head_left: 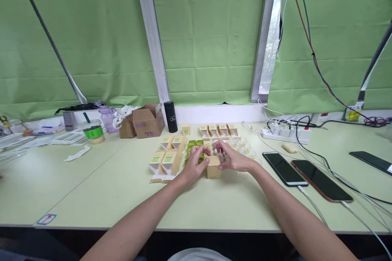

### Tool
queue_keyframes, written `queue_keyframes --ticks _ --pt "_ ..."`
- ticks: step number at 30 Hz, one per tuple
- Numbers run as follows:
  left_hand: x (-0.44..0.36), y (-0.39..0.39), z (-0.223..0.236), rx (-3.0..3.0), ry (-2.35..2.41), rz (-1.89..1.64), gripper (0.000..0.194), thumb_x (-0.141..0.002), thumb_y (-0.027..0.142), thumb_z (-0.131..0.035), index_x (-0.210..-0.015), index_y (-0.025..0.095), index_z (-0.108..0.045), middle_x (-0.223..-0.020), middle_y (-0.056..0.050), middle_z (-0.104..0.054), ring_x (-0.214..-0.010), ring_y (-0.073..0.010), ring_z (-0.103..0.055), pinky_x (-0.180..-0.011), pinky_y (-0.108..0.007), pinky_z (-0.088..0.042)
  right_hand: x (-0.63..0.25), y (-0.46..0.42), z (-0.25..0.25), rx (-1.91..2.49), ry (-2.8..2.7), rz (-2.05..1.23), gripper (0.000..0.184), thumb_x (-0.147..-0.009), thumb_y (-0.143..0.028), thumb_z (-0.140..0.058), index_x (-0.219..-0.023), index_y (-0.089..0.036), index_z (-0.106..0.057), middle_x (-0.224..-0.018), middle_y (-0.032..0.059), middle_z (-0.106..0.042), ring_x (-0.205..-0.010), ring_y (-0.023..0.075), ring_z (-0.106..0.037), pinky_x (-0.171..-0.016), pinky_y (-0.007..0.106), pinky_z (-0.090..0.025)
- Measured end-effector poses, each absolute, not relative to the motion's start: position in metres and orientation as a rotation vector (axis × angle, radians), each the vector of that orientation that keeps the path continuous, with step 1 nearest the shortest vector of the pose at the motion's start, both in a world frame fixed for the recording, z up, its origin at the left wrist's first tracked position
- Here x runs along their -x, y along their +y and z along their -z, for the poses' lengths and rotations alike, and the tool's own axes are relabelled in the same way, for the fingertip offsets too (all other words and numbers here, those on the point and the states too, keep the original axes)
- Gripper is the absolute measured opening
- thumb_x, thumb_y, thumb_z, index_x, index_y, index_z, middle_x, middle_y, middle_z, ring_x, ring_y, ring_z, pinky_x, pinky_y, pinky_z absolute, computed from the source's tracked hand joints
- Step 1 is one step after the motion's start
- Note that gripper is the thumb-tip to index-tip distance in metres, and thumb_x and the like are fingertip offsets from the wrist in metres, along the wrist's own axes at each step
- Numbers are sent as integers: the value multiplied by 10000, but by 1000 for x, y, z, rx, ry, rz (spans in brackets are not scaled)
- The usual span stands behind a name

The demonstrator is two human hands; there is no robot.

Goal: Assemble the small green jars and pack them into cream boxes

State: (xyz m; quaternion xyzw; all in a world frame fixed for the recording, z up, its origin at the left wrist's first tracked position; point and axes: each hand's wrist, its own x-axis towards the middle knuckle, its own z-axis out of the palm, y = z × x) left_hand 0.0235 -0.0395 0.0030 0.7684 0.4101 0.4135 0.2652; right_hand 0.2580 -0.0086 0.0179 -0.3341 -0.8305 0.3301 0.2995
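A small brown cardboard box stands upright on the table in front of me. My left hand is at its left side, thumb against the upper edge and fingers curled behind. On the other side, my right hand has its thumb at the box's right edge, with the fingers bent over the back. Just beyond my left hand sit green plastic cups. Clear plastic cups with yellowish centres are behind my right hand, partly hidden by it. Folded cartons with green-framed windows lie to the left.
More windowed cartons line the back, near a closed small box. A black tumbler and an opened cardboard box stand back left. At right are two phones, cables and a power strip.
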Motion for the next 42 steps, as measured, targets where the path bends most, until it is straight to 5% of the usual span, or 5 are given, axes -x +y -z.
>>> queue_keyframes --ticks 10,18,33,38,42 --pt "-22 -31 -1 -2046 1132 -1261 125 -966 323 -569 -1005 247 -660 -1091 -95 -619 -1206 -292 -537 -1120 -502 -434 -262 -6 -15 859 -2188 -782 532 -771 -161 -629 -1272 -253 -473 -1200 74 -494 -1127 271 -484 -1042 476 -423" --pt "-22 -33 0 -2034 1124 -1187 192 -954 285 -563 -1100 263 -685 -1186 -88 -587 -1208 -273 -590 -1169 -517 -426 -251 -18 -23 920 -2274 -774 853 -669 -196 -786 -1424 -273 -397 -1377 102 -446 -1314 330 -414 -1153 542 -343" --pt "-23 -37 -8 -2128 1167 -1209 136 -931 233 -492 -991 242 -613 -694 -11 -697 -897 -271 -671 -1110 -553 -370 -260 -6 -13 1015 -2181 -517 620 -733 -62 -564 -1318 -254 -486 -1176 67 -577 -1090 267 -531 -941 410 -450" --pt "-21 -39 -10 -2226 1237 -1347 111 -937 263 -542 -939 225 -647 -984 -99 -692 -1129 -309 -594 -1073 -516 -426 -256 -2 -14 1146 -2102 -71 444 -720 -25 -562 -1122 -215 -568 -1030 68 -633 -955 277 -527 -775 355 -370" --pt "-22 -44 -16 -2449 1166 -1181 254 -925 281 -626 -1175 252 -661 -1238 -113 -691 -1352 -363 -436 -1156 -562 -355 -255 1 -9 1205 -2034 88 425 -742 14 -521 -1093 -217 -581 -990 70 -652 -919 278 -535 -721 350 -335"
